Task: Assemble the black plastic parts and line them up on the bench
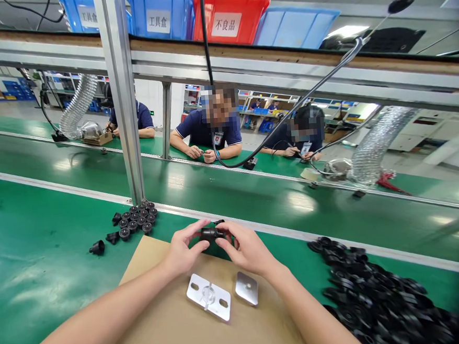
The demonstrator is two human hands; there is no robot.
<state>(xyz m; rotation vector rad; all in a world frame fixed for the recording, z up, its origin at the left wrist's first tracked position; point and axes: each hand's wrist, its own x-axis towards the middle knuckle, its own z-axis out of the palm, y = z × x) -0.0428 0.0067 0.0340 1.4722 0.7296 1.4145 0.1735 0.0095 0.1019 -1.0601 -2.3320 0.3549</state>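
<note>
Between my two hands is a small black cylindrical plastic part (209, 234), held above the far edge of the brown cardboard sheet (156, 303). My left hand (185, 248) grips its left end between thumb and fingers. On the other end, the fingers and thumb of my right hand (244, 247) are closed, partly hiding the narrower tip. Below the hands, a silver metal plate with two slots and a round recess (209, 297) lies on the cardboard. Beside it rests a smaller square metal plate (246, 289).
Black round parts (138, 220) stand grouped at left, with a few loose ones nearby. A large heap of black parts (364, 293) lies at right. A metal post (120, 96) and a hanging cable (208, 63) stand ahead. Several co-workers (207, 131) sit across the bench.
</note>
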